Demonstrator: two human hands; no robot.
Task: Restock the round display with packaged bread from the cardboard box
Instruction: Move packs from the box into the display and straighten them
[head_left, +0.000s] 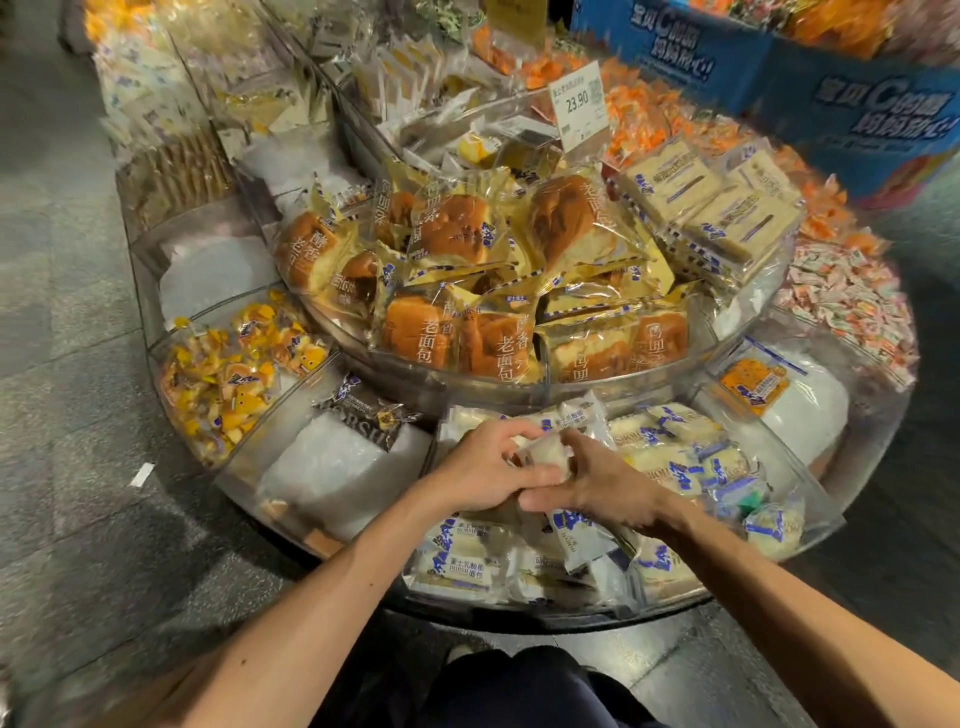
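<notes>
Over the display's (545, 618) front compartment, the left hand (483, 470) and right hand (610, 486) together gripped one white bread packet (545, 451).

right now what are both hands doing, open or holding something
left hand: fingers curled, grips a white bread packet
right hand: holds the same packet from the other side
</notes>
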